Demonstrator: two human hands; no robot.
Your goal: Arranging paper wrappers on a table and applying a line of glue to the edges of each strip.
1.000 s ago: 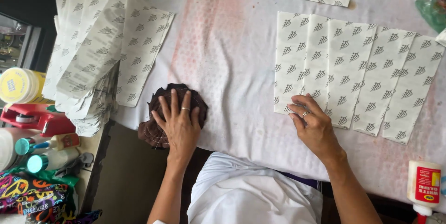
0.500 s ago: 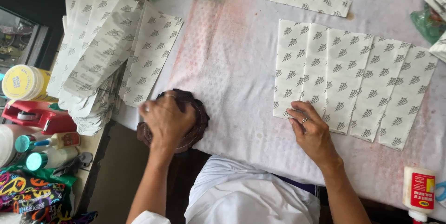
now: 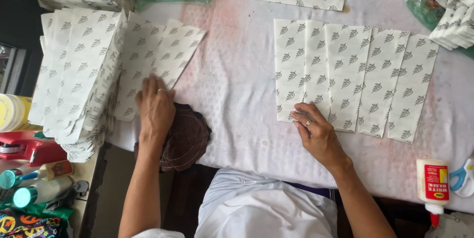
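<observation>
My left hand (image 3: 155, 107) lies palm down, fingers together and pointing away from me, a ring on one finger. Left forearm runs straight up from the bottom edge, bare, wrist straight. My right hand (image 3: 316, 132) is also palm down, flat, fingers spread a little and angled up and to the left (ring on one finger here too). Right forearm comes in from the lower right on a diagonal, bare, wrist slightly bent. Both hands open, neither one curled around anything. Hands well apart, my torso low between the two arms.
</observation>
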